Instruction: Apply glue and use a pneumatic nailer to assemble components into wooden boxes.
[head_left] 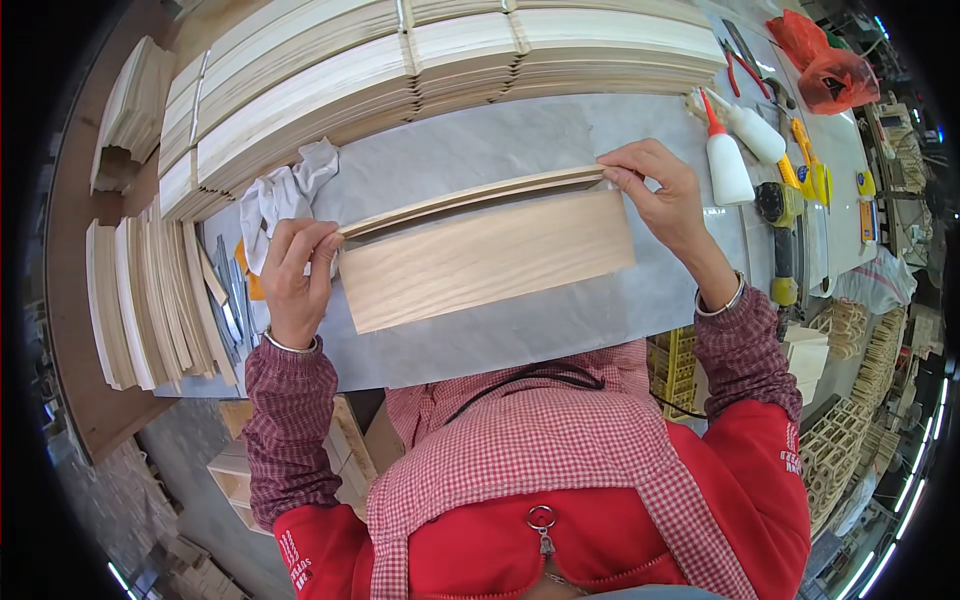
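A thin wooden strip (480, 194) stands on its long edge across the grey worktable. My left hand (297, 275) pinches its left end, and my right hand (655, 190) pinches the right end between thumb and fingers. Just on my side of the strip a flat, pale wooden board (490, 262) with visible grain lies on the table. A dark gap shows between strip and board; whether they touch at the ends I cannot tell. Beside my left hand is a crumpled white cloth (285, 195).
Stacked wooden boards (450, 60) line the table's far side, with more upright boards (155, 300) at left. Glue bottles (730, 165), red-handled pliers (735, 72), a power drill (780, 205) and a red plastic bag (838, 78) lie at right. Below stands a yellow crate (672, 370).
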